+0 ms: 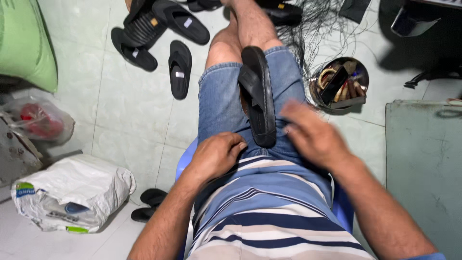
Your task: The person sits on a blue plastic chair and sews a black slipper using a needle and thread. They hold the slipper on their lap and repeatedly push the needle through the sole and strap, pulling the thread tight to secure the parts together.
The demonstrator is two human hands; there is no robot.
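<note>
Both hands flank the black sandal (257, 96): left (216, 155) curled empty, right (313, 135) blurred, open.

Your left hand (216, 155) rests curled on lap, fingertips just beside heel end of black sandal (257, 96). Sandal lies lengthwise along your thigh, on denim shorts (219, 103), strap side up. Your right hand (310, 132) blurred, fingers spread, just right of sandal; contact cannot be told. You sit on blue plastic chair (185, 161). More black sandals (159, 38) scattered on tiled floor ahead left. Round tin of tools (339, 85) on floor at right. White sack (72, 192) lower left.
</note>
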